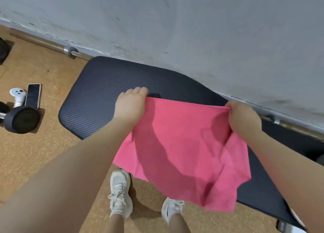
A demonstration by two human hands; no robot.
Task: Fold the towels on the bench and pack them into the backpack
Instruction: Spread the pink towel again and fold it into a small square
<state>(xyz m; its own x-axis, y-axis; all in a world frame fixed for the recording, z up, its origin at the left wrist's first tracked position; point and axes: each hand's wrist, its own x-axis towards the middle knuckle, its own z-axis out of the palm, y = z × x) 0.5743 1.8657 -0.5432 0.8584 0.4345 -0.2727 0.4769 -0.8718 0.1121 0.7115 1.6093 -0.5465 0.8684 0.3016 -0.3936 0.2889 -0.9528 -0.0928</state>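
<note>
A pink towel (184,150) hangs spread between my two hands over the dark ribbed bench pad (98,90). My left hand (130,104) grips its upper left corner, knuckles up, just above the pad. My right hand (242,118) pinches the bunched upper right corner near the wall side of the bench. The towel's lower edge droops past the bench's near edge toward my shoes. No backpack is in view.
A grey wall (192,31) runs behind the bench, with a steel barbell (70,51) along its base. On the cork floor at left lie a phone (33,96), a white controller (17,95) and a black dumbbell (22,119). My white shoes (121,192) stand by the bench.
</note>
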